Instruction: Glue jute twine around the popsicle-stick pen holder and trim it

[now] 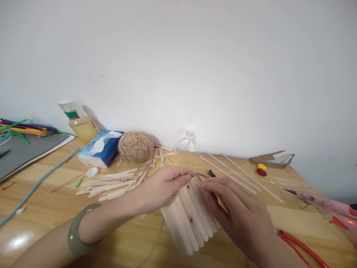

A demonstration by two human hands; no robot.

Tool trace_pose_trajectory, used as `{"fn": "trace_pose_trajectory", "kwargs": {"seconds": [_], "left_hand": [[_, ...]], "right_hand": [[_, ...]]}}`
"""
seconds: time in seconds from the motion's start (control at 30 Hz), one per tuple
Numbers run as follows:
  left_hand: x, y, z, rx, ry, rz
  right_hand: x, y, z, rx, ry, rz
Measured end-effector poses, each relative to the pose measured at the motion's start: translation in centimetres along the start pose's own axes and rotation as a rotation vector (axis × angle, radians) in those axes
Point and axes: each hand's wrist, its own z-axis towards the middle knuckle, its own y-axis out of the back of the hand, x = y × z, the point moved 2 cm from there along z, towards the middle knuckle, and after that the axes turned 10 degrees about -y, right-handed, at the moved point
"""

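A piece made of craft sticks [189, 217] set side by side hangs over the wooden table, its rounded stick ends pointing down. My left hand [170, 184] grips its upper edge, with the thumb pressed along the top. Braided twine [199, 174] runs along that edge from the left thumb to my right hand [237, 204]. The right fingers are closed in a pinch at the twine, by the piece's upper right corner. Their tips are partly hidden. More twine shows along the edge beneath my left hand.
A ball of twine [136, 146], a tissue box [102, 149] and a bottle of yellowish liquid [80, 124] stand behind loose craft sticks [114, 185]. To the right lie clear glue sticks [240, 175], a pink glue gun [320, 201] and red-handled scissors [301, 245]. A clear bottle top [189, 141] stands near the wall.
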Motion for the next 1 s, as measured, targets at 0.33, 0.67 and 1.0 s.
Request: {"fn": "trace_pose_trajectory", "kwargs": {"seconds": [0.33,0.67,1.0], "left_hand": [[-0.5,0.2,-0.5,-0.093,-0.029,0.248],[0.4,1.2,0.3,-0.412,-0.263,0.030],[2.2,-0.7,0.9,-0.221,-0.156,-0.716]], "right_hand": [[-1.6,0.0,0.0,0.303,-0.536,0.402],[-2.3,-0.4,0.6,0.471,-0.754,0.774],[-3.2,0.1,0.0,-0.113,-0.758,0.957]]}}
